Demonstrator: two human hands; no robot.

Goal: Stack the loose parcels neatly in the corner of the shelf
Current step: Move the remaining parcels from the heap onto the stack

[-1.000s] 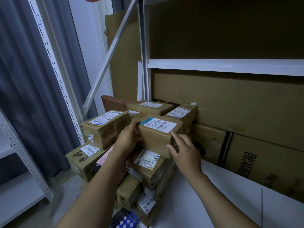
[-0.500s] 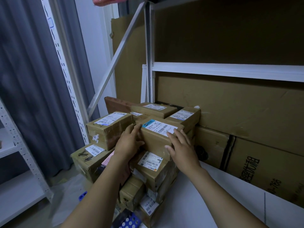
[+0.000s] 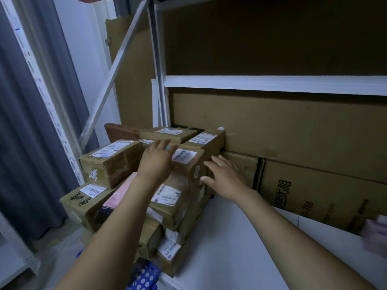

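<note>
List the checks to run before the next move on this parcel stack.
1. Grip: left hand lies flat on the top brown cardboard parcel, holding nothing: ok.
2. Right hand open at that parcel's right side; contact: cannot tell.
3. Top parcel square with the box beneath: cannot tell, blurred.
4. Pink flat parcel tidy: not ok, it lies aslant between boxes.
5. White shelf board bare beside the stack: ok.
</note>
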